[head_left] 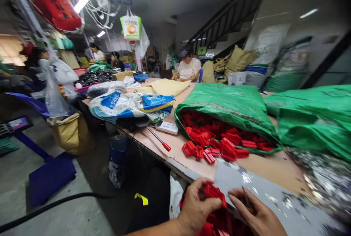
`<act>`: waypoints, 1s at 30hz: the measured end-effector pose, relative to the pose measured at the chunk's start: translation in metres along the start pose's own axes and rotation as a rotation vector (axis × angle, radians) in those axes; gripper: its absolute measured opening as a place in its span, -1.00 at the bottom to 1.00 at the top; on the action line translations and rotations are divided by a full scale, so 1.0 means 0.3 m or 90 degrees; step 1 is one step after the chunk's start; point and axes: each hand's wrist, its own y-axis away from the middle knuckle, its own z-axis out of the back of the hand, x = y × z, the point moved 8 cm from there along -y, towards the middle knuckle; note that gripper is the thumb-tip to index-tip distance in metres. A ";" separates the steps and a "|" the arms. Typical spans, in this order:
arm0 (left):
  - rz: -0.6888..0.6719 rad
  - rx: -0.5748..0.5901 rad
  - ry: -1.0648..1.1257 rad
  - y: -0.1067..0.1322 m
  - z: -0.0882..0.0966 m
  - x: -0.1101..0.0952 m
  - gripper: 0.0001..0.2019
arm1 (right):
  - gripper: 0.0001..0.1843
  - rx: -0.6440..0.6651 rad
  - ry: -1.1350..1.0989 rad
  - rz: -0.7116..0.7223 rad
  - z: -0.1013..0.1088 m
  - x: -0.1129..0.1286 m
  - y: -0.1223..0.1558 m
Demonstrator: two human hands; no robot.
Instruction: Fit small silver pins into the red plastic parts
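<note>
My left hand is at the bottom edge of the table, fingers closed round a red plastic part. More red parts lie below it in my lap. My right hand sits just to the right, fingers pinched on a thin dark metal piece. Beyond the hands, an open green sack spills several red plastic parts onto the table. A blurred heap of shiny metal pieces lies at the right.
A second green sack lies at the right. A red-handled screwdriver, a white handheld device and a blue-white bag lie further left. Other people sit at the far end. A dark cable crosses the floor.
</note>
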 end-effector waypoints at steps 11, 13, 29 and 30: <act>-0.065 0.033 -0.233 0.042 0.002 -0.064 -0.59 | -0.68 0.000 -0.117 -0.051 -0.081 0.073 0.078; -0.094 0.030 -0.289 0.046 0.004 -0.072 -0.61 | -0.70 -0.012 -0.104 -0.049 -0.076 0.075 0.081; -0.098 0.074 -0.362 0.072 -0.027 -0.094 -0.61 | -0.60 0.033 -0.295 -0.094 -0.115 0.057 0.106; -0.069 0.069 -0.337 0.069 -0.024 -0.086 -0.60 | -0.60 0.031 -0.301 -0.099 -0.106 0.051 0.108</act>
